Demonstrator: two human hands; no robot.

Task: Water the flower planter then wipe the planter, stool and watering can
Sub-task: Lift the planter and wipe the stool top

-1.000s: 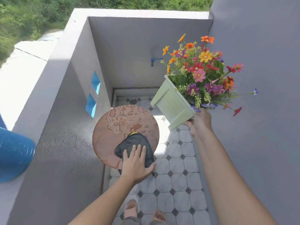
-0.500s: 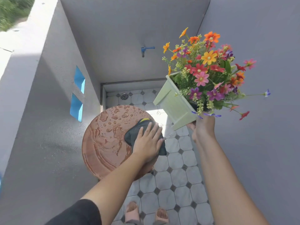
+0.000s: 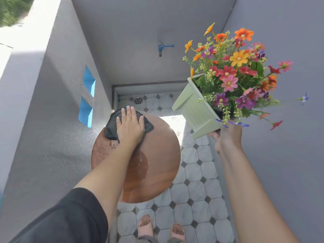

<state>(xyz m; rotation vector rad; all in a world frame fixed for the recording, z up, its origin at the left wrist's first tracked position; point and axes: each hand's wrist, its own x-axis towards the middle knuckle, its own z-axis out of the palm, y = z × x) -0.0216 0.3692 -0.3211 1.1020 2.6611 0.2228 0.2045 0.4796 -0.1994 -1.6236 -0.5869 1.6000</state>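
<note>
- The left hand [image 3: 128, 127] lies flat with its fingers spread, and it presses a dark cloth [image 3: 112, 127] down on the far edge of the round brown stool [image 3: 157, 155].
- The left arm reaches straight out over the stool top, with a black sleeve [image 3: 70, 218] near the shoulder.
- A wet streak [image 3: 142, 165] shines on the stool top, near the middle.
- The right hand [image 3: 228, 135] is closed around the bottom of the green planter [image 3: 196, 109] and holds it up in the air, tilted to the left.
- Bright flowers [image 3: 235, 72] fill the planter.
- The planter is to the right of the stool, above the tiled floor [image 3: 198, 195].
</note>
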